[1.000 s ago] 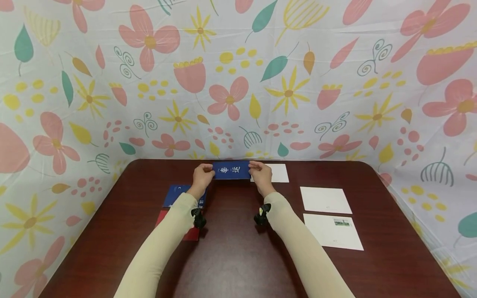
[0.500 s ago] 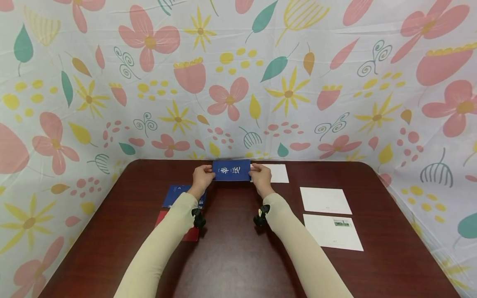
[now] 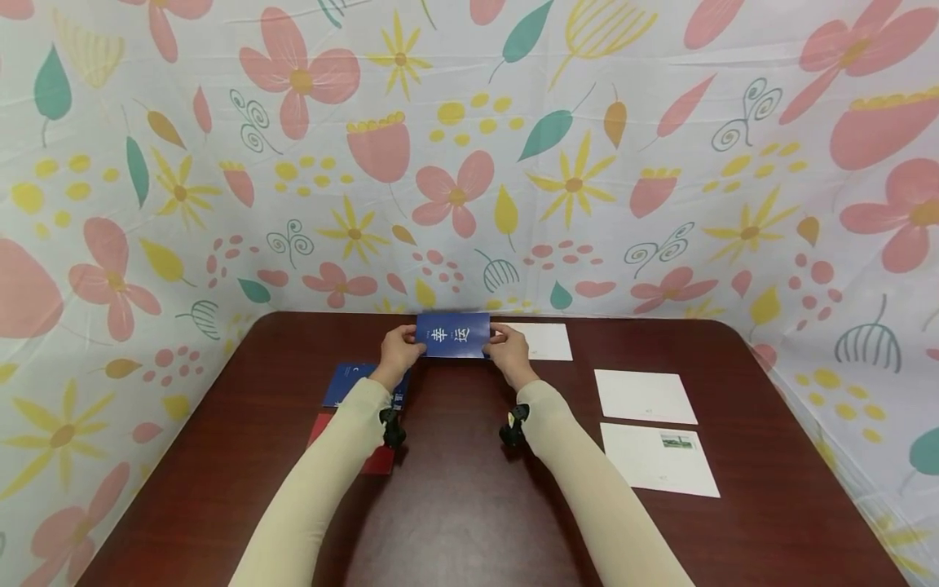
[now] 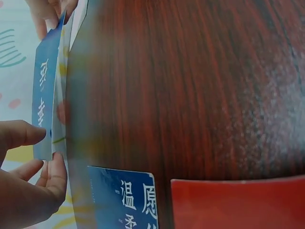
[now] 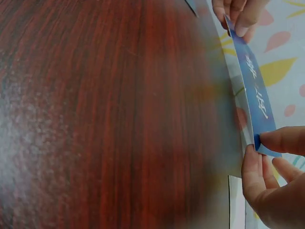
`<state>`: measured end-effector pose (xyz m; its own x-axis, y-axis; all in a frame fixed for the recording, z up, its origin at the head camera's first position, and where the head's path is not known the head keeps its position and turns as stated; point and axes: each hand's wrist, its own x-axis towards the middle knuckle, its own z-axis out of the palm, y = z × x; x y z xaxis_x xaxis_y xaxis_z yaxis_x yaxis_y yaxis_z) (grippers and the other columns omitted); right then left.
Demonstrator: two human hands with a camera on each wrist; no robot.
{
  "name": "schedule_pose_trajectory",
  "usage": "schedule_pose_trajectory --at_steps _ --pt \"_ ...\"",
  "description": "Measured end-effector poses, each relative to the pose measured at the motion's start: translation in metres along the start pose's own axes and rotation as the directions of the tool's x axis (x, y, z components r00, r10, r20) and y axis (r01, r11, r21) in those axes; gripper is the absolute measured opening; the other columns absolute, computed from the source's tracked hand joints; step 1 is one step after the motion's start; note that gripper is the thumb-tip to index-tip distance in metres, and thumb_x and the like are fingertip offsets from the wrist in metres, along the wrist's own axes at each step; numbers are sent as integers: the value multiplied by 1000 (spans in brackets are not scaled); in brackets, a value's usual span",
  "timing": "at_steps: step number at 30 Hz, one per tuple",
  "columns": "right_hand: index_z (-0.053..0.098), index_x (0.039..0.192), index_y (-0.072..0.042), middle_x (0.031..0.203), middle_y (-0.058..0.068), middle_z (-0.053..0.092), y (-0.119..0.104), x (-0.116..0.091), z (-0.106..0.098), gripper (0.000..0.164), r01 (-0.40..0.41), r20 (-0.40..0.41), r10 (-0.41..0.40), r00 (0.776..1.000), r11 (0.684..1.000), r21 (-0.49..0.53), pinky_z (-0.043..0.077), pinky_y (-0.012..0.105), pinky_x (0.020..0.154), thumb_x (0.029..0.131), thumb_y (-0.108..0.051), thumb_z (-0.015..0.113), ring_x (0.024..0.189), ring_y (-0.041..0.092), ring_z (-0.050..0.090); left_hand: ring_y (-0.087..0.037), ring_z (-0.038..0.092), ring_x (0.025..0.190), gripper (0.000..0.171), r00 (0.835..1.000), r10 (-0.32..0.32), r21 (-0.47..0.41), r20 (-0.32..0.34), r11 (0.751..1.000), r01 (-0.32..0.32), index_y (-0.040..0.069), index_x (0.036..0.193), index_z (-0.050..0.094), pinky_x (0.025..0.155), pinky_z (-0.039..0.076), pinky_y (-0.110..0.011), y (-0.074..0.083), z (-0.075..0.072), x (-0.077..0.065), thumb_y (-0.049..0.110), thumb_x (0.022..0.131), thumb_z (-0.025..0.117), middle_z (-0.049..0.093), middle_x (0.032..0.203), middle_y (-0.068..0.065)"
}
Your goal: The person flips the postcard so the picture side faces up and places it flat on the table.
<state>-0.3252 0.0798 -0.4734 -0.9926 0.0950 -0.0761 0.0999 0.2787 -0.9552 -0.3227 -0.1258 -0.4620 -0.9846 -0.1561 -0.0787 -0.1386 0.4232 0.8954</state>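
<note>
Both hands hold a blue postcard [image 3: 452, 335] with large white characters, near the table's far edge. My left hand [image 3: 398, 354] pinches its left end, thumb on the printed face and fingers behind, as the left wrist view shows. At the other end my right hand [image 3: 509, 354] pinches in the same way. The postcard is tilted up with its printed face toward me; in the right wrist view the blue postcard [image 5: 255, 90] appears nearly edge-on, slightly bowed. Behind the right hand lies a white card [image 3: 546, 341], partly covered by it.
Left on the dark wooden table [image 3: 455, 489] lie another blue card [image 4: 121, 198] and a red card [image 4: 238, 202], both partly behind my left arm in the head view. To the right are a plain white card [image 3: 645, 397] and one with a small printed picture [image 3: 676, 441]. Floral cloth [image 3: 455, 269] hangs behind.
The blue postcard has tilted up, so more of its printed face shows. My right hand has shifted slightly left; the left has stayed nearly in place. The head view has shifted a little.
</note>
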Motion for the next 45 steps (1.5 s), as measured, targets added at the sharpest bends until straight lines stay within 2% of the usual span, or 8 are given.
schedule_pose_trajectory --at_steps 16,25,29,33,36,37,41,45 --pt "46 140 3 83 10 57 8 3 16 62 90 10 -91 996 954 -287 43 32 63 81 1 67 72 21 51 -33 53 112 58 999 -3 147 38 989 -3 -1 140 46 89 49 -44 -11 7 11 3 87 67 56 122 -21" --pt "45 136 11 108 24 56 8 4 22 57 132 19 -134 991 927 -351 51 40 79 84 1 66 93 31 58 -36 51 120 56 999 46 249 15 967 -49 -6 137 48 95 47 -43 -11 10 16 2 85 67 54 131 -25" --pt "46 134 14 116 27 53 8 4 23 53 150 24 -152 988 916 -372 50 43 87 86 0 65 107 36 56 -38 44 127 57 999 49 324 20 945 -53 -7 135 50 101 42 -44 -16 14 31 4 83 70 49 136 -25" --pt "47 132 15 122 29 52 7 5 24 50 158 29 -160 987 908 -387 51 43 87 87 -1 63 107 38 56 -39 40 127 58 998 63 373 1 926 -59 -4 133 54 101 42 -41 -38 24 56 13 82 73 46 133 -27" --pt "48 130 16 127 31 48 8 4 25 48 146 36 -144 989 904 -402 50 42 84 87 -1 61 108 38 55 -40 37 129 55 1000 20 363 2 932 -19 -3 132 55 102 40 -44 -33 24 51 13 83 73 44 134 -27" --pt "48 130 17 128 31 47 8 4 25 47 142 36 -139 990 904 -404 49 42 84 87 0 60 109 39 53 -41 35 131 54 999 -25 365 20 931 16 -4 133 54 104 38 -48 -21 20 40 10 84 71 42 136 -27" --pt "53 124 19 126 33 49 8 4 25 44 159 25 -165 986 882 -443 47 44 93 85 0 60 116 43 49 -42 35 130 48 1000 -16 377 22 926 7 -6 132 54 103 39 -48 -3 15 17 8 87 67 43 135 -27" --pt "55 121 19 122 34 51 9 5 24 41 171 29 -178 984 871 -460 44 46 98 84 0 60 119 44 47 -41 34 131 49 1000 -10 377 29 926 -2 -6 132 54 103 39 -47 -4 15 16 9 88 66 43 136 -27"
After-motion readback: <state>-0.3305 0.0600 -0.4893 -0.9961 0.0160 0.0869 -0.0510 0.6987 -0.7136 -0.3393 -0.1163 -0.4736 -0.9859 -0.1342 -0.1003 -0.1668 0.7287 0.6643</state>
